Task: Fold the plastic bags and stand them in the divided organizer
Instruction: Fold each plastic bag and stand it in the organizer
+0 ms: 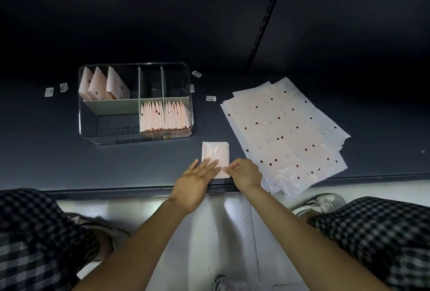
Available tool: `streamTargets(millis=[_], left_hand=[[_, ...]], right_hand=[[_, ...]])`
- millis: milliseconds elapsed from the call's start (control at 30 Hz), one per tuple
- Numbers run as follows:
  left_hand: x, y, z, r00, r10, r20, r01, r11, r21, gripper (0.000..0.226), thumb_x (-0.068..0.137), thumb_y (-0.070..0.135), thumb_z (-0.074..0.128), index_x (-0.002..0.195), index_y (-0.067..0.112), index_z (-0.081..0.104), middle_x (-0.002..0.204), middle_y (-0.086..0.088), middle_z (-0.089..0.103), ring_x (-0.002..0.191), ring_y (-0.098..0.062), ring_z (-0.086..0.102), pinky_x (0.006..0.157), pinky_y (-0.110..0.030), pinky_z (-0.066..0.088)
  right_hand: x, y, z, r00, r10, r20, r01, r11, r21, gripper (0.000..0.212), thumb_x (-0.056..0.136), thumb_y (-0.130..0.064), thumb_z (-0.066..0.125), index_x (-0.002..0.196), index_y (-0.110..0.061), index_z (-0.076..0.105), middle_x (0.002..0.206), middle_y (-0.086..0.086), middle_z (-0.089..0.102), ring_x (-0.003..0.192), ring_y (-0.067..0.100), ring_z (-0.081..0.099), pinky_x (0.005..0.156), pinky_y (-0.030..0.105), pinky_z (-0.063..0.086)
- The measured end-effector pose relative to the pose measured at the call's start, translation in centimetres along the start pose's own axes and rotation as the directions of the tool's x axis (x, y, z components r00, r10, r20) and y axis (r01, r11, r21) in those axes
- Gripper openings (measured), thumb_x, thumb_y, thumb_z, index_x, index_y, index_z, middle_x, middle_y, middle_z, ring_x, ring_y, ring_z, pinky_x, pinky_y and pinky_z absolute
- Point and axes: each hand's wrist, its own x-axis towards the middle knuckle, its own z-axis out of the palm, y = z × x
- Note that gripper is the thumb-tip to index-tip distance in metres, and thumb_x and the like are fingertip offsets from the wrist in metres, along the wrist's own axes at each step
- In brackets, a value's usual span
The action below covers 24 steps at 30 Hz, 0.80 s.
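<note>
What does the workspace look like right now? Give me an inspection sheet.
Surface: dark shelf, low, lit from the front.
Job's things: clear organizer with grey dividers; folded bags stand in the back-left and front-right compartments, front-left and two back-right ones look empty. Half-folded bag at the shelf edge. Flat stack of dotted bags to its right.
Clutter: small labels scattered round the organizer.
Hands: left hand flat, pressing the half-folded bag; right hand fingers pinch its near right edge.
Cables: nothing seen.
Surroundings: dark back panel with slotted rail; pale floor, checked trousers, shoes.
</note>
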Motion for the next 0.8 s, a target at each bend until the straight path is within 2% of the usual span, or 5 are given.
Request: streamTargets(millis=[300, 533, 633, 733, 800], left_hand=[[-0.7, -0.4, 0.9, 0.998, -0.054, 0.024, 0.055, 0.996, -0.07, 0.05, 0.1, 0.04, 0.033, 0.148, 0.028, 0.024, 0.156, 0.014, 0.013, 0.143, -0.001, 0.002, 0.115, -0.027, -0.014], [-0.6, -0.3, -1.0, 0.989, -0.097, -0.114, 0.089, 0.993, -0.075, 0.059, 0.086, -0.006, 0.047, 0.14, 0.017, 0.042, 0.143, -0.003, 0.047, 0.133, -0.017, 0.043, 0.117, -0.031, 0.009], [0.1, -0.9, -3.3, 0.993, -0.115, -0.013, 0.114, 0.992, -0.046, 0.058, 0.089, -0.004, 0.041, 0.139, 0.026, 0.041, 0.148, 0.004, 0.04, 0.14, -0.023, 0.03, 0.113, -0.03, 0.026], [1.5, -0.9, -6.5, 0.996, 0.025, 0.09, -0.03, 0.998, 0.047, 0.053, 0.091, 0.003, 0.045, 0.137, 0.028, 0.042, 0.145, 0.005, 0.043, 0.136, -0.021, 0.036, 0.112, -0.026, 0.021], [2.2, -0.8, -9.4, 0.981, 0.117, 0.153, -0.136, 0.983, 0.122, 0.054, 0.086, 0.0, 0.047, 0.134, 0.024, 0.044, 0.133, -0.002, 0.054, 0.125, -0.024, 0.048, 0.106, -0.034, 0.035]], right_hand=[[-2.6, 0.7, 1.5, 0.999, 0.011, -0.042, 0.004, 0.946, 0.326, 0.035, 0.086, -0.01, 0.063, 0.115, -0.012, 0.044, 0.077, -0.008, 0.056, 0.086, 0.016, 0.06, 0.077, 0.025, 0.043], [-3.4, -1.7, -2.3, 0.968, 0.083, 0.236, -0.223, 0.715, 0.662, 0.03, 0.085, 0.002, 0.06, 0.106, -0.01, 0.043, 0.096, 0.012, 0.053, 0.08, 0.018, 0.057, 0.074, 0.027, 0.054], [-3.7, -2.1, -4.3, 0.982, -0.125, 0.144, 0.088, 0.968, 0.236, 0.035, 0.088, -0.019, 0.063, 0.117, -0.014, 0.045, 0.118, 0.012, 0.053, 0.101, 0.021, 0.052, 0.09, 0.031, 0.046], [-3.8, -3.4, -5.4, 0.842, -0.492, 0.221, 0.539, 0.787, -0.299, 0.081, 0.081, -0.044, 0.067, 0.145, -0.016, 0.026, 0.147, 0.009, 0.031, 0.136, 0.022, 0.027, 0.109, 0.029, 0.028], [-4.0, -5.1, -5.3, 0.797, -0.497, 0.343, 0.604, 0.669, -0.433, 0.075, 0.088, -0.039, 0.061, 0.148, -0.016, 0.022, 0.147, 0.011, 0.038, 0.134, 0.027, 0.036, 0.105, 0.034, 0.034]])
